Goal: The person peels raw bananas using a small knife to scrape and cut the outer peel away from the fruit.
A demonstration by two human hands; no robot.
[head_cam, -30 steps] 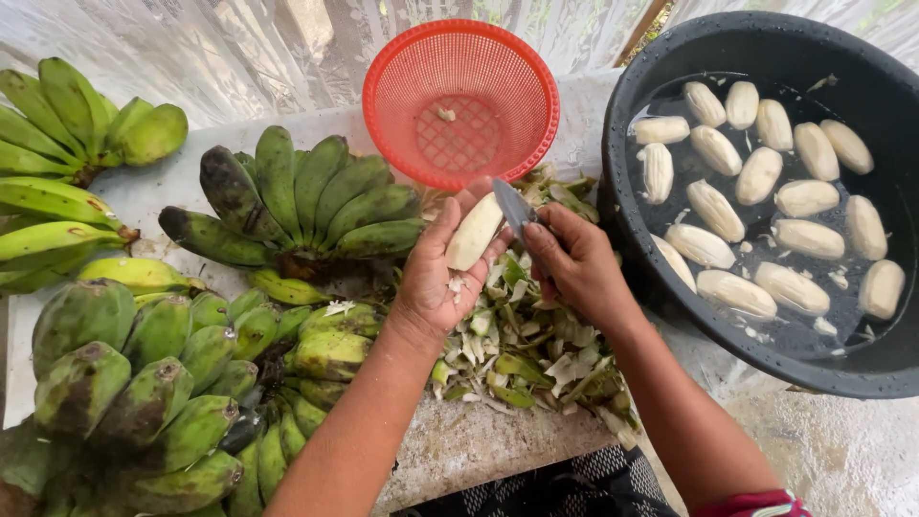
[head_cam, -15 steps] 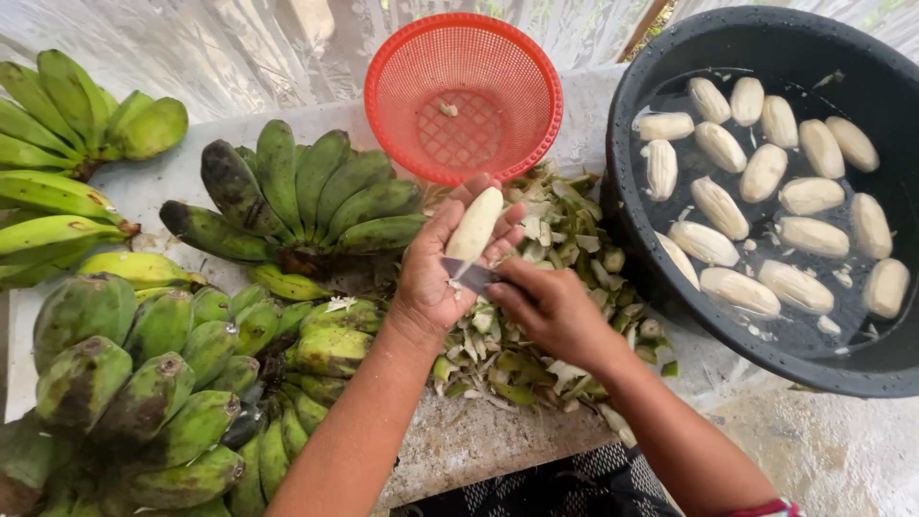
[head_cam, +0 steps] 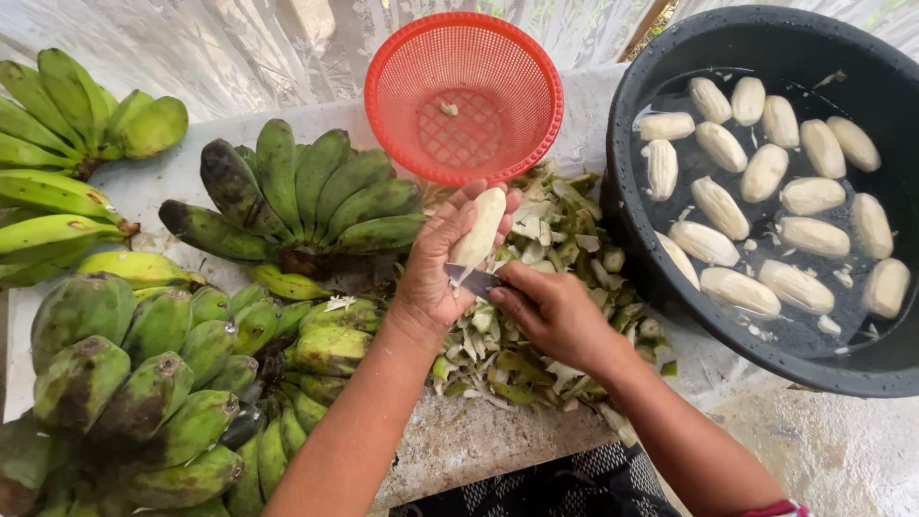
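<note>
Peeled banana, pale cream and blunt-ended, lies upright across the curled fingers of the left hand above the middle of the bench. Right hand is closed in a pinch around a small knife, its short grey blade laid against the fruit's lower end, beside the left palm.

To do this trimming well, I judge the blade should stay shallow and slide away from the cradling fingers, taking only skin and fibre while the left hand turns the fruit.

Beneath the hands sits a heap of peelings, curled green-and-white strips. Bunches of green bananas, thick-skinned, ridged and scuffed dark in places, cover the bench's left side. A round orange-red plastic mesh basket rests at the far edge, nearly empty. At the right edge stands a black plastic tub of water with many smooth peeled bananas floating in it.
</note>
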